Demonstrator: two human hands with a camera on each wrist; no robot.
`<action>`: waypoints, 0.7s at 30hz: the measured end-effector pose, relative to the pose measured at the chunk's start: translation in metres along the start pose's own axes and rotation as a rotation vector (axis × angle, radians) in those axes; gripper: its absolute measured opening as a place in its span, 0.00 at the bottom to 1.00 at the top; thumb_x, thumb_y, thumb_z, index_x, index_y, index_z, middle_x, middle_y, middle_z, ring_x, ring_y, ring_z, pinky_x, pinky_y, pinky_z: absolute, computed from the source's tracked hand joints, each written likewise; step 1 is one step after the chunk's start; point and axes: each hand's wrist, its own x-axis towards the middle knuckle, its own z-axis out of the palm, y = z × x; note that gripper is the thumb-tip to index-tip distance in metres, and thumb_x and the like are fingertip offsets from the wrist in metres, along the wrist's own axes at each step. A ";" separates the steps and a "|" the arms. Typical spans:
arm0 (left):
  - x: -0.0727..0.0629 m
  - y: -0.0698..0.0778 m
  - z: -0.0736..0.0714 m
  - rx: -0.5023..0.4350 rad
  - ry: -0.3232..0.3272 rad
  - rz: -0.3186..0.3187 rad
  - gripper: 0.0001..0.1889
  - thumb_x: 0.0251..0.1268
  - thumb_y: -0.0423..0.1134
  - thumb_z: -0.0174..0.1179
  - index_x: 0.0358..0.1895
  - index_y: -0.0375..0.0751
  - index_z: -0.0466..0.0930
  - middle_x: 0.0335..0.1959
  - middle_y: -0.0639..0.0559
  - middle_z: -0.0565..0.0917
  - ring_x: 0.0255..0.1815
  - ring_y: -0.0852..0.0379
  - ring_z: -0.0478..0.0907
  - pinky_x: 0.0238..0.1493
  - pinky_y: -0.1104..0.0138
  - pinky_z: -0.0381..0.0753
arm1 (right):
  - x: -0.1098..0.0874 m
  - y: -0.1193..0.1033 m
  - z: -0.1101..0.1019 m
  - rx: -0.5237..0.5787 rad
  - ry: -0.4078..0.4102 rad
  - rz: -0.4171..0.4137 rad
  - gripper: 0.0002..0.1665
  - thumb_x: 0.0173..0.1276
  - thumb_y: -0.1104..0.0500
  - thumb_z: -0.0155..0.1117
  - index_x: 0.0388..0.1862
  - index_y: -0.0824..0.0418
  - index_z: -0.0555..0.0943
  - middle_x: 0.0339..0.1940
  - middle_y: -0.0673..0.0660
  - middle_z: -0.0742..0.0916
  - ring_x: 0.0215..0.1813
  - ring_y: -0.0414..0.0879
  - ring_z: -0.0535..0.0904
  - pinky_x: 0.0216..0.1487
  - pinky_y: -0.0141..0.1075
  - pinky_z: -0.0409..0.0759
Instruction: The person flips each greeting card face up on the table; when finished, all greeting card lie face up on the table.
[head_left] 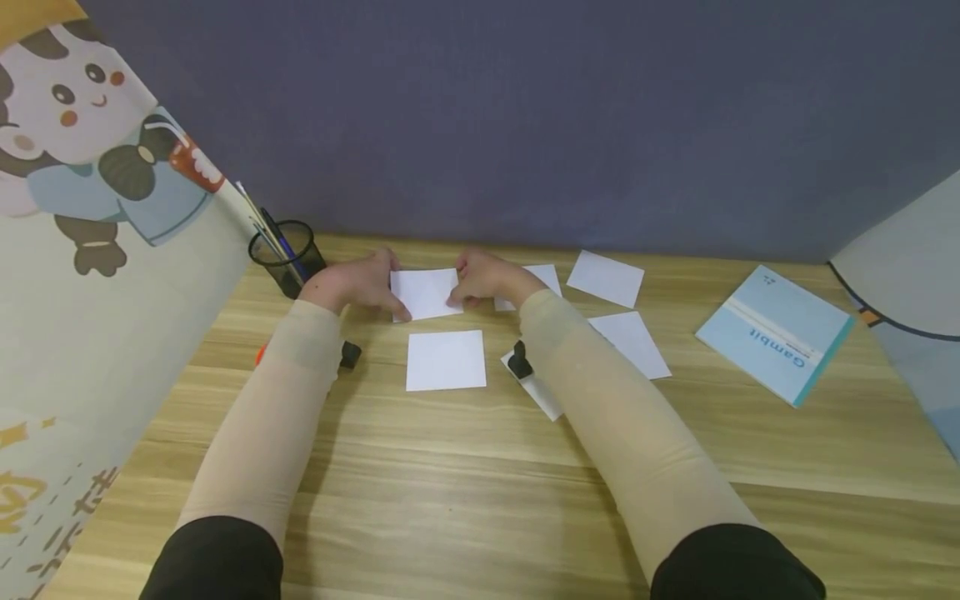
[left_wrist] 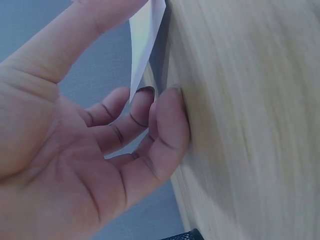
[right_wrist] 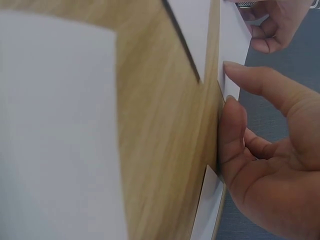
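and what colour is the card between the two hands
The card is plain white on top, seen best in the head view.

2 arms (head_left: 258,417) reach forward, left hand (head_left: 356,282) and right hand (head_left: 489,278) with bent fingers (left_wrist: 171,122).

Soft, even light washes the desk (head_left: 450,475) in the head view, faint shadows lying beside both forearms (head_left: 258,417) and the white cards (head_left: 446,360) showing nearly blank. The left-wrist picture is dimmer and bluish, with a soft shadow on the desk beside the fingers (left_wrist: 167,135). In the right-wrist picture, the nearest card (right_wrist: 55,130), at left, blurs out of focus.
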 end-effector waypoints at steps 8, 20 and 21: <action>-0.006 -0.006 0.002 0.002 -0.013 0.014 0.53 0.60 0.53 0.79 0.78 0.39 0.51 0.62 0.37 0.76 0.65 0.40 0.75 0.74 0.45 0.75 | -0.008 -0.004 0.010 0.020 0.014 0.010 0.43 0.67 0.60 0.77 0.75 0.67 0.65 0.65 0.61 0.77 0.39 0.43 0.82 0.66 0.39 0.83; -0.018 -0.016 0.006 -0.002 -0.032 0.073 0.52 0.61 0.50 0.79 0.77 0.38 0.51 0.60 0.37 0.75 0.57 0.43 0.76 0.64 0.51 0.78 | -0.020 -0.008 0.031 0.097 0.061 0.024 0.40 0.68 0.62 0.77 0.71 0.68 0.66 0.66 0.64 0.77 0.39 0.44 0.83 0.58 0.37 0.88; -0.019 -0.017 0.006 -0.001 -0.036 0.076 0.52 0.61 0.50 0.79 0.77 0.38 0.51 0.60 0.36 0.75 0.57 0.42 0.76 0.65 0.51 0.78 | -0.020 -0.008 0.033 0.113 0.067 0.026 0.39 0.68 0.63 0.77 0.71 0.68 0.66 0.65 0.64 0.77 0.39 0.44 0.83 0.55 0.36 0.89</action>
